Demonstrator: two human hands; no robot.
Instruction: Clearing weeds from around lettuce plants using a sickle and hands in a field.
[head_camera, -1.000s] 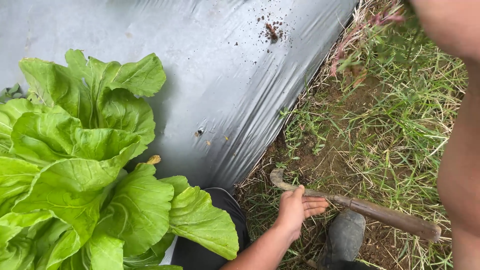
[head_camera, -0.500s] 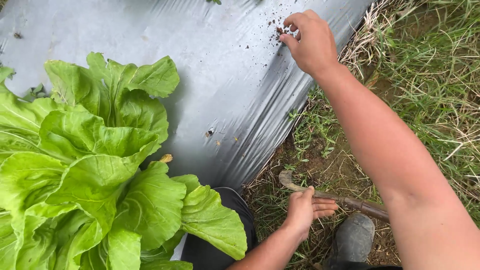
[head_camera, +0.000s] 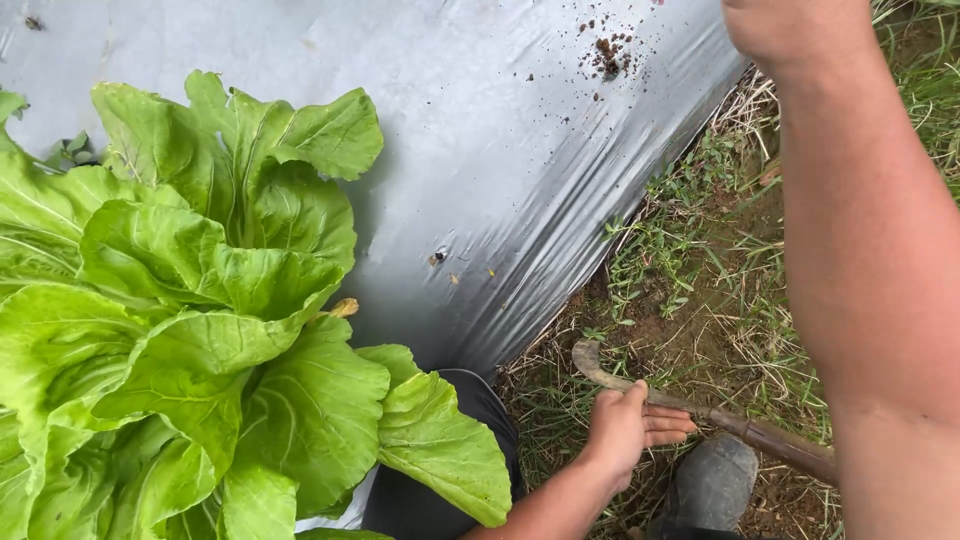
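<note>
Beside a plastic-mulched bed, the person's left hand (head_camera: 628, 430) rests on a rusty curved sickle (head_camera: 700, 412) lying on the ground, palm down, fingers stretched flat over the blade where it meets the shaft rather than curled around it. The tool's hooked tip points toward the bed edge, and its brown handle runs off to the right, passing under the other forearm. The right hand (head_camera: 795, 30) is raised at the top edge of the view, mostly cut off by the frame, so whether it is clenched or slack cannot be told; its forearm fills the right side of the view. Just below the left hand, a dark rubber boot (head_camera: 712, 485) stands on the soil. The sickle lies on a strip of bare earth and sparse grass (head_camera: 700, 290) with dry straw. To the left, silver-grey plastic sheeting (head_camera: 480, 170) covers the bed, with crumbs of soil (head_camera: 605, 50) scattered near the raised hand. Large, bright green leafy greens (head_camera: 190, 330) spread over the sheeting at left, one leaf overlapping a dark trouser leg (head_camera: 440, 500).
</note>
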